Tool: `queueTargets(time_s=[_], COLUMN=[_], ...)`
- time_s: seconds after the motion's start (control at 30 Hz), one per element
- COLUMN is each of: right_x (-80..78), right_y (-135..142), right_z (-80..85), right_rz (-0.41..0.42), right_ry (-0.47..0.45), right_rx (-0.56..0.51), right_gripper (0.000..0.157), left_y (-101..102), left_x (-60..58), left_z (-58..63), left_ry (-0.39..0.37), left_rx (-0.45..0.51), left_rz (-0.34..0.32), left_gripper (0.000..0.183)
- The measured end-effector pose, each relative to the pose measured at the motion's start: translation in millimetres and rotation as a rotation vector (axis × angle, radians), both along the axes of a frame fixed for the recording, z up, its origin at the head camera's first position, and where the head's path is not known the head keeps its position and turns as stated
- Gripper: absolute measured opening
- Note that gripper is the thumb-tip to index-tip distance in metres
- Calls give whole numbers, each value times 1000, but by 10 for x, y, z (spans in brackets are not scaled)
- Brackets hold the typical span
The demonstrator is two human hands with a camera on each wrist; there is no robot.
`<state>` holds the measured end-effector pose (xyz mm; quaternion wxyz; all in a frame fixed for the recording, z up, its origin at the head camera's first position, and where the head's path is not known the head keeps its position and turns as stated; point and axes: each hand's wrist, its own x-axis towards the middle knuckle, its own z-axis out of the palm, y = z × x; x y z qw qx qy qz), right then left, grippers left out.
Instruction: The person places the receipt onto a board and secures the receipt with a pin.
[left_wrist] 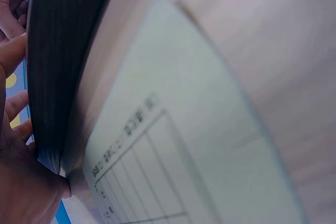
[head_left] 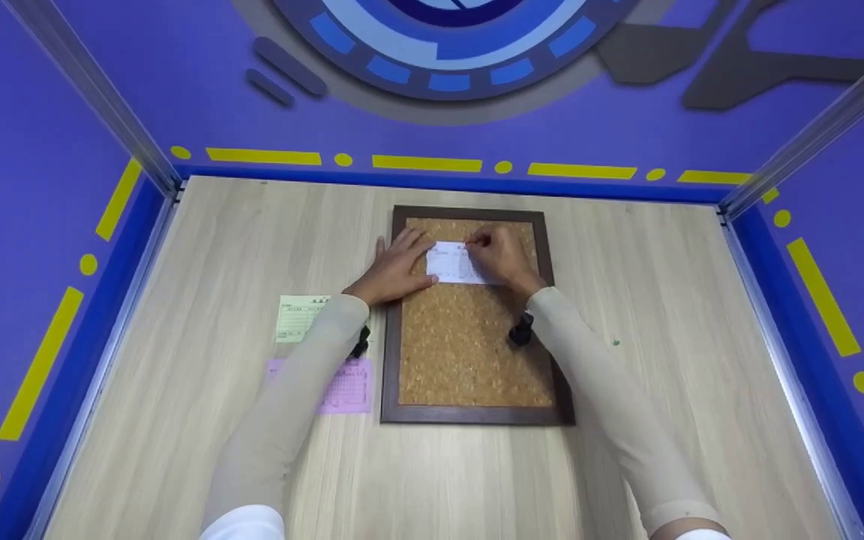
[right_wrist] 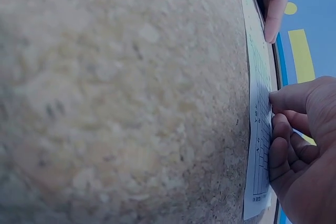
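1. Cork fills the dark-framed board (head_left: 477,345), which lies on the tabletop (head_left: 199,337) midway between its left and right edges, its top side near the far edge.
2. White and printed with a ruled grid, the paper slip (head_left: 447,264) lies across the upper part of the cork, below the board's top side.
3. The left hand (head_left: 398,268) is spread, fingers loosely extended and holding nothing; it rests over the board's left side, with fingertips at the slip's upper left corner and the thumb at its lower left.
4. The right hand (head_left: 503,259) has its fingers curled in against the slip, pinching a small red piece (head_left: 468,243) at the slip's top edge; its exact shape is too small to make out.
5. Left of the board, on the tabletop, lie a pale green form (head_left: 301,319) and, nearer the front edge, a pink form (head_left: 348,386), both partly covered by the left sleeve (head_left: 289,405).
6. Towards the tabletop's right edge, apart from the board, sits a tiny green object (head_left: 616,343).
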<state>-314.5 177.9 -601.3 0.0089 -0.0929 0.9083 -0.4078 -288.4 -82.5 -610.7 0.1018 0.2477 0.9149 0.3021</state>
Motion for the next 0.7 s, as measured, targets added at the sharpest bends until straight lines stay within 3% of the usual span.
queueTargets(time_s=[0.7], right_x=[73], right_y=[46], right_z=[24], right_rz=[31], right_ry=[51], right_rx=[84], right_gripper=[10], left_y=[26], left_x=[-23], left_z=[-20], left_ry=[18], left_rx=[-23], left_rz=[8], left_gripper=[78])
